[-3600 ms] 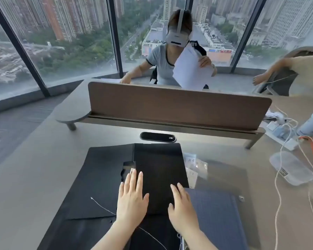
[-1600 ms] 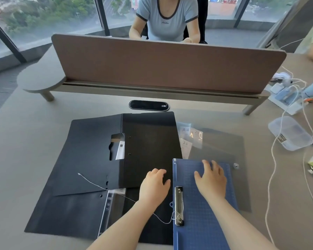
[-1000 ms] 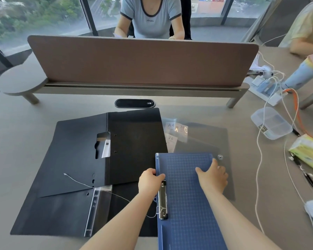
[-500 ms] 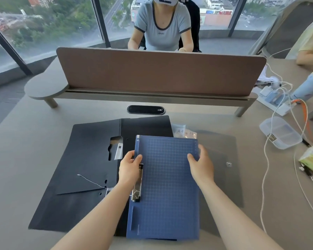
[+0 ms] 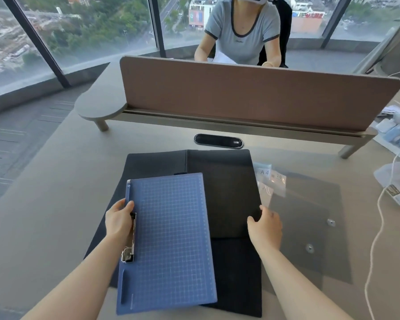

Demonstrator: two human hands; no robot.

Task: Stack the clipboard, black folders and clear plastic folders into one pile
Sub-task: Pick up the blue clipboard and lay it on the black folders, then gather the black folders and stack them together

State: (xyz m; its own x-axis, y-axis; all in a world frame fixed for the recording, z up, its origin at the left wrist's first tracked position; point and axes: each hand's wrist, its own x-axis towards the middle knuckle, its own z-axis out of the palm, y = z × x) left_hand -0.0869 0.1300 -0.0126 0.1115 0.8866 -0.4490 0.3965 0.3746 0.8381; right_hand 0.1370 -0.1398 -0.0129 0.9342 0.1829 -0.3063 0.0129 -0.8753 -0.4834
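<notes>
A grey desk (image 5: 56,181) held black folders (image 5: 226,195); right of the folders lay clear plastic folders (image 5: 310,227); a blue clipboard (image 5: 169,239) rested over the folders' left half; the left hand (image 5: 119,219) gripped the clipboard's left edge by its clip; the right hand (image 5: 264,227), fingers loosely curled, touched the folders' right edge.

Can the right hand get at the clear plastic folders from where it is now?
Probably yes. The right hand is free at the black folder's right edge, and the clear plastic folders lie uncovered beside it; the left hand holds the clipboard.
</notes>
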